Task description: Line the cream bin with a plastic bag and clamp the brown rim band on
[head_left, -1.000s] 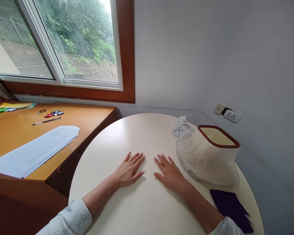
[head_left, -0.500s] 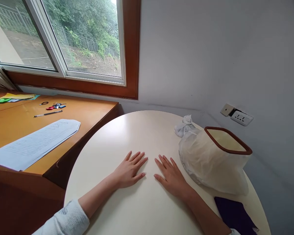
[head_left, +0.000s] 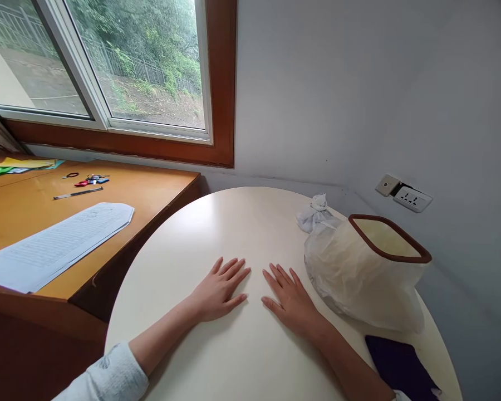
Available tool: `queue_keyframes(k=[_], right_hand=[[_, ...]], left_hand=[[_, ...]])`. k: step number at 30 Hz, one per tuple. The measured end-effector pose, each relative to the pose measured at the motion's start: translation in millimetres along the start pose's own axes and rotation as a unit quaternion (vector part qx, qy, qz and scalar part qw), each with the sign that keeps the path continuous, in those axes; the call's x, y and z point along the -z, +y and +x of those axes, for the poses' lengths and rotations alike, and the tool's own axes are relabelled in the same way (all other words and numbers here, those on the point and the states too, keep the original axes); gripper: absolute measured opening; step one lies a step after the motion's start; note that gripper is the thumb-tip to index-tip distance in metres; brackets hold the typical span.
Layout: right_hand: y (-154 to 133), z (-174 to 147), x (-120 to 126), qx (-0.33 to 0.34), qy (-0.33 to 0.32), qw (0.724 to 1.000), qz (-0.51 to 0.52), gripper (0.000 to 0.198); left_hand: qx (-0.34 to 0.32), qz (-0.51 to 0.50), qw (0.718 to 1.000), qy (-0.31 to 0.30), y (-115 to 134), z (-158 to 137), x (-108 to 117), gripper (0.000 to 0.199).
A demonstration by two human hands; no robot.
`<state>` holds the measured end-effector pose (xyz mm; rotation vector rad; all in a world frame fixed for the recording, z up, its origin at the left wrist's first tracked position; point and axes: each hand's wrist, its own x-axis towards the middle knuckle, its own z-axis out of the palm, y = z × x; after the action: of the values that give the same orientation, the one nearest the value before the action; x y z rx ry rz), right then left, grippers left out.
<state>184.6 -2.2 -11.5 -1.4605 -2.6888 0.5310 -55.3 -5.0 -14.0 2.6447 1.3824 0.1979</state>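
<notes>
My left hand [head_left: 219,291] lies palm down on the round white table [head_left: 242,228], its fingers spread and nothing in it. Opposite it, my right hand [head_left: 291,301] also rests flat on the tabletop with fingers apart, a small gap from the left. To the right of my right hand stands a trash bin with a brown rim [head_left: 389,259], its body wrapped in a whitish translucent bag [head_left: 350,273]. A knotted bunch of the plastic [head_left: 317,206] sticks up at the bag's far left. Near my right forearm a dark purple cloth [head_left: 401,365] lies on the table.
Left of the table is a wooden desk [head_left: 167,181] with sheets of paper [head_left: 62,245], a pen [head_left: 78,193], keys [head_left: 92,180] and coloured papers [head_left: 23,163]. A window [head_left: 142,61] is behind it. A wall socket [head_left: 413,199] sits beyond the bin.
Both hands stay flat in the same places on the table. The view has shifted very slightly; nothing else has visibly moved.
</notes>
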Motion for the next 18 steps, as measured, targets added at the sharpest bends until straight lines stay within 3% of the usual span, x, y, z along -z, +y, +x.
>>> queue_keyframes(k=[18], right_hand=[[0.1,-1.0,-0.9,0.003,0.006,1.000,-0.002,0.062]], left_hand=[[0.007,-0.005,1.000,0.009,0.9,0.4,-0.3,0.056]])
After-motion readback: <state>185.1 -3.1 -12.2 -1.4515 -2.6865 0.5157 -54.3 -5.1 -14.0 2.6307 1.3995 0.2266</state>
